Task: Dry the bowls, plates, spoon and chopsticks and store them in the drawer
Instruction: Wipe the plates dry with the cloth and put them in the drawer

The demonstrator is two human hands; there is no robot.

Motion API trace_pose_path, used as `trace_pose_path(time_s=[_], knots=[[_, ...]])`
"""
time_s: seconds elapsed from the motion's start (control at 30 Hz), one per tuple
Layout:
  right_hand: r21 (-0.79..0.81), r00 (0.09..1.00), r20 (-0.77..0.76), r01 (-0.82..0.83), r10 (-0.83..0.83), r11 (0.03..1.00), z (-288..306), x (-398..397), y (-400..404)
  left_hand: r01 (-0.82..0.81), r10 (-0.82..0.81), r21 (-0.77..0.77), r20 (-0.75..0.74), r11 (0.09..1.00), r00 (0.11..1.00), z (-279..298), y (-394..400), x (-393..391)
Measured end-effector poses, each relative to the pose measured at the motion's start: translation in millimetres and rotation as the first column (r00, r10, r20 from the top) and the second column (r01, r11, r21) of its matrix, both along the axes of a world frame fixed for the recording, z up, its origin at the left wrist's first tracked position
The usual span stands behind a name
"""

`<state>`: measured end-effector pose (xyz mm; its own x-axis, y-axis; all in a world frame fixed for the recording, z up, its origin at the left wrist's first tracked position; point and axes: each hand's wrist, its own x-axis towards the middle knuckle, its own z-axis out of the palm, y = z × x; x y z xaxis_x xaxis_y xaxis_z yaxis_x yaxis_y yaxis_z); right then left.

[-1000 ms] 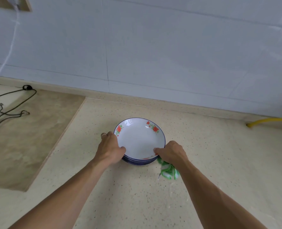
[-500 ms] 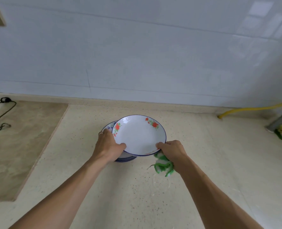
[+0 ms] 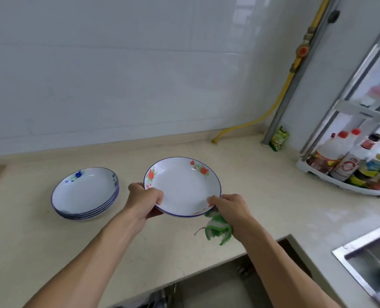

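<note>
A red-flowered plate (image 3: 182,185) is held above the surface (image 3: 273,196) at frame centre, pinched at its rim by the left hand (image 3: 143,200) and the right hand (image 3: 231,207), which also grips a green cloth (image 3: 218,230), while a stack of blue-flowered plates (image 3: 84,193) at left remains to be stored.

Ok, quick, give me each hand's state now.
Left hand: grips the rim of the red-flowered plate.
Right hand: pinches the same plate's rim and holds the green cloth.

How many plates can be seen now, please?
5, perhaps: one red-flowered plate held by the left hand and right hand; about four in the stack on the counter. The stack's rims blur.
</note>
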<state>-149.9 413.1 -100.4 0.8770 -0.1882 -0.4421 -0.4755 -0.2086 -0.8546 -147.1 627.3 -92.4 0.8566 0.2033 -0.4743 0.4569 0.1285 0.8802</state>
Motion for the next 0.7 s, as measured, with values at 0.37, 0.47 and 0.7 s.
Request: trace_pose_path(time_s=[0.37,0.47,0.7], knots=[[-0.086,0.996,0.010,0.086,-0.086,0.993,16.0,-70.7,-223.5,0.051,-0.048,-0.070,0.049,0.996,0.998,-1.4,-235.0,-40.2],[-0.090,0.989,-0.009,0.148,-0.149,0.985,8.1,-86.5,-280.1,0.080,-0.079,-0.007,0.059,0.997,0.995,-8.4,-296.2,-45.8],[-0.054,0.958,-0.060,0.278,-0.281,0.959,-19.4,-119.3,-373.0,0.183,-0.193,0.144,0.061,0.973,0.979,-21.9,-409.9,-44.8]])
